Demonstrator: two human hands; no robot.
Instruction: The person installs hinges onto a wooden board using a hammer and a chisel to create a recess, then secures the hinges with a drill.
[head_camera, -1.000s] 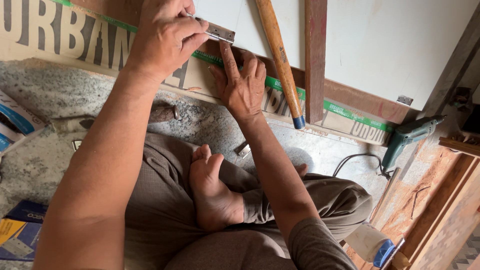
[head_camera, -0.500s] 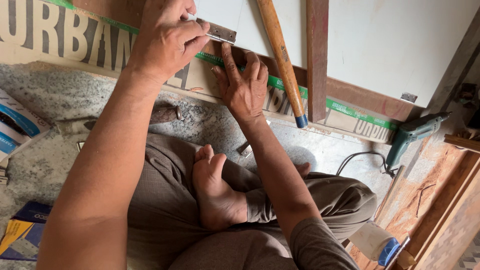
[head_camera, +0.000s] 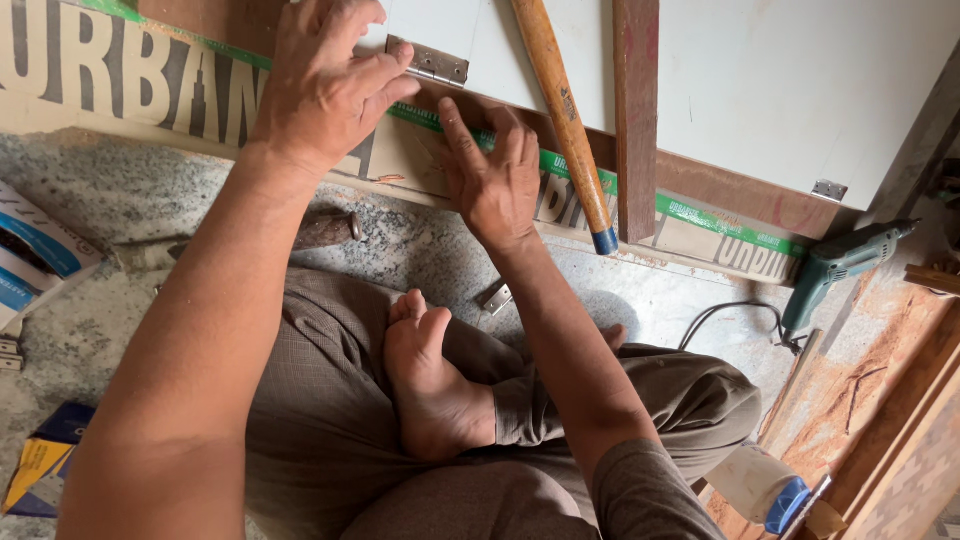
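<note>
Pinching the hinge (head_camera: 428, 61) with my left hand (head_camera: 325, 85), right hand (head_camera: 497, 180) flat, fingers spread on the board (head_camera: 760, 80) — a slip could skew it.

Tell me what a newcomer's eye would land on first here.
Both hands at the top: the left hand presses on a metal hinge at the white board's edge, and the right hand lies flat just below it. A wooden hammer handle lies across the board, and a green drill rests at right.
</note>
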